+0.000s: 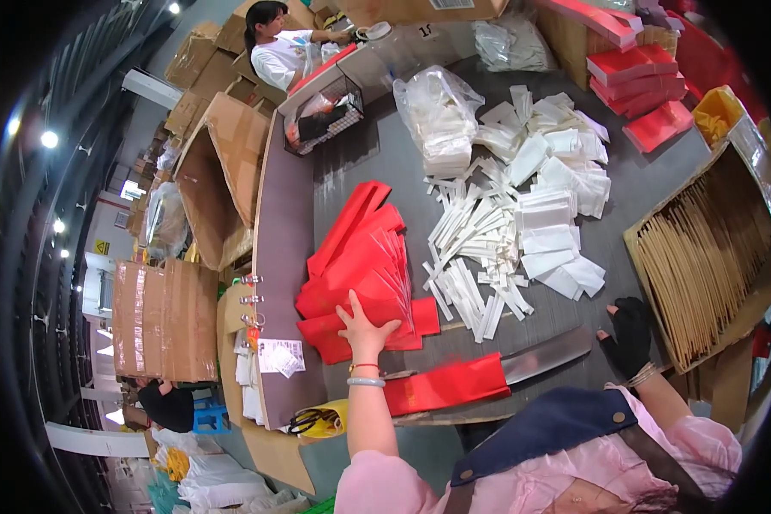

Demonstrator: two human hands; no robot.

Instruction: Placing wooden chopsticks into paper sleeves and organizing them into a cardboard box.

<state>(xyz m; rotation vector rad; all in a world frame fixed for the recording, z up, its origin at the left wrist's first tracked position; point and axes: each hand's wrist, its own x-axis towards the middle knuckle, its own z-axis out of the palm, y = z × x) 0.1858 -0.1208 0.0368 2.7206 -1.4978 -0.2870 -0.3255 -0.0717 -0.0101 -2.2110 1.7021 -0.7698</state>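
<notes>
My left hand (pixel 367 332) lies with fingers spread on a fanned pile of red paper sleeves (pixel 360 257) at the left of the table. My right hand (pixel 630 338), in a black glove with bare fingertips, is over the table at the right, its fingers apart and nothing seen between them. Close to its fingertips ends a flat, shiny grey strip (pixel 552 353). The strip's other end runs into a red sleeve (pixel 445 385) along the near table edge, partly blurred.
White paper strips (pixel 480 248) and white packets (pixel 561 184) cover the middle, beside a plastic bag of packets (pixel 437 120). A carton of thin brown sticks (pixel 702 257) stands right, red bundles (pixel 638 81) far right. A wire basket (pixel 325 116) hangs far left; scissors (pixel 304 420) lie near left. Another person (pixel 283 51) works beyond.
</notes>
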